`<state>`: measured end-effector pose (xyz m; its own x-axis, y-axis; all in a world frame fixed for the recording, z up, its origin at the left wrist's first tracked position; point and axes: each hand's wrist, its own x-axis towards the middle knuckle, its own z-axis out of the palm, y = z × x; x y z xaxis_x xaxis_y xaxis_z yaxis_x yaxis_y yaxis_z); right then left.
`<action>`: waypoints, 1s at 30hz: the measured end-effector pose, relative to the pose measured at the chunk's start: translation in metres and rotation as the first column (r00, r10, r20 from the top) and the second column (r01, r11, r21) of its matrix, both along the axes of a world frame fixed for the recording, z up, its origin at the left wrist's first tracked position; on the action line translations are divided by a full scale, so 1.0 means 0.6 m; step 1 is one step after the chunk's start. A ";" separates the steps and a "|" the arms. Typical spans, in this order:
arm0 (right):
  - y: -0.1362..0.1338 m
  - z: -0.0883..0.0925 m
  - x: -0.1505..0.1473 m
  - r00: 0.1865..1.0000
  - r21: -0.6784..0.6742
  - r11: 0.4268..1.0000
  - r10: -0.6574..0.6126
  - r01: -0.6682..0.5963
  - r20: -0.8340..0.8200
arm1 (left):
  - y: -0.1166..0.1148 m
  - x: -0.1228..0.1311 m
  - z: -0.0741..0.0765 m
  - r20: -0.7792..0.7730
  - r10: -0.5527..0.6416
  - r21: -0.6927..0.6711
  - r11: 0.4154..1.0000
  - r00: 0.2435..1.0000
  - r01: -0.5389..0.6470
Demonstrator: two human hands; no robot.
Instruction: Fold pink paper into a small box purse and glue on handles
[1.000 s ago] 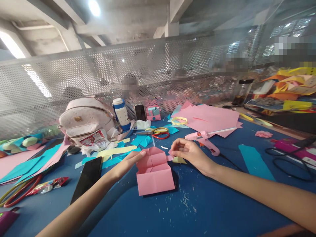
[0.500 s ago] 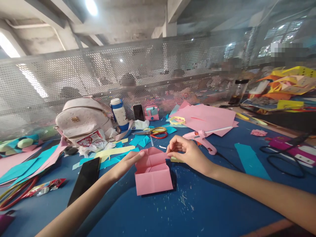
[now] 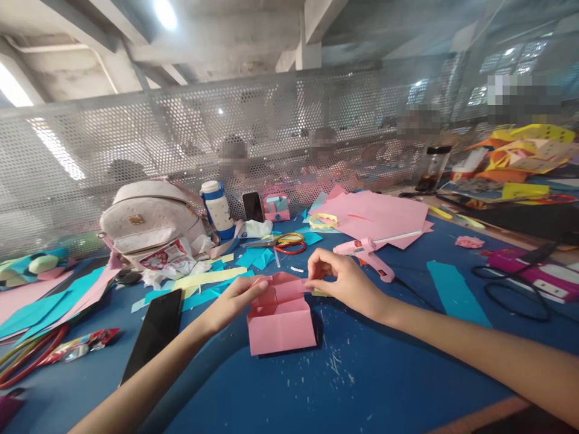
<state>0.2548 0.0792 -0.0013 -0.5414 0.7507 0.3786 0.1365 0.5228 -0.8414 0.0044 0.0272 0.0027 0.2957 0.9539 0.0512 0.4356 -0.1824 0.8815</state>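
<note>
A folded pink paper box (image 3: 281,331) stands on the blue tabletop, its front wall toward me and its top uncovered. My left hand (image 3: 244,294) grips the box's back left corner, thumb on top and fingers mostly out of sight behind the paper. At the right back corner, my right hand (image 3: 332,277) pinches a small pink flap between thumb and fingertips. Just beyond my right hand lies a pink glue gun (image 3: 368,258), its nozzle pointing at a white stick-like strip. A bit of yellow paper (image 3: 320,293) shows under the right hand.
A black phone (image 3: 156,328) lies left of my left forearm. Scissors (image 3: 289,242), blue and yellow paper scraps, a backpack (image 3: 145,211) and a bottle (image 3: 218,211) stand further back. Pink sheets (image 3: 384,214) lie behind the glue gun. A purple power strip (image 3: 534,274) with cords is at right.
My left thumb has moved slightly inward and down over the box's back left corner. The back wall's raised edge now sits lower. My right hand keeps its pinch almost unmoved.
</note>
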 end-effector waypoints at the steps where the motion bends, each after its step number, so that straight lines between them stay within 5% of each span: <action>1: 0.000 0.000 0.000 1.000 0.008 1.000 -0.001 0.001 0.008 | -0.001 0.000 0.001 -0.004 0.003 0.005 1.000 1.000 -0.003; 15: 0.001 0.000 -0.003 0.999 0.096 0.995 0.002 -0.007 0.054 | -0.001 -0.003 -0.008 0.026 0.045 0.006 0.999 0.999 -0.045; 30: 0.003 0.009 -0.010 0.996 0.107 0.994 -0.003 -0.007 0.091 | -0.002 0.002 0.001 0.039 -0.047 0.002 0.999 0.998 0.047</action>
<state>0.2487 0.0807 0.0043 -0.5787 0.7074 0.4058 0.2090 0.6096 -0.7647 0.0058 0.0259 0.0030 0.3378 0.9390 0.0644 0.3922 -0.2026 0.8973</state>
